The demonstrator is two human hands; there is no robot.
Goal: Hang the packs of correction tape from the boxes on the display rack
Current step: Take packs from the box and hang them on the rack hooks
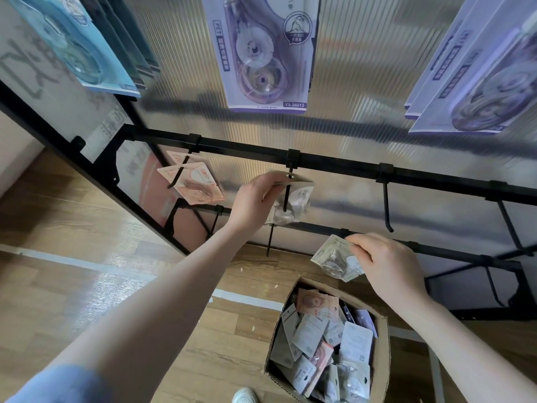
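Head view: your left hand (255,202) is threading a pack (290,203) onto the hook (286,193).
Left fingers pinch it; right hand (386,263) grips the next pack (334,258), which needs the hook freed first.

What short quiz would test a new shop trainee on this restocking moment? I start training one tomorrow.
1. True or false: the left hand holds a grey correction tape pack at the middle black hook.
2. What does the right hand hold?
A. nothing
B. a second grey pack
C. a roll of tape
3. Fill in: the brown cardboard box of packs stands on the ____.

Key: 1 true; 2 B; 3 wooden floor.
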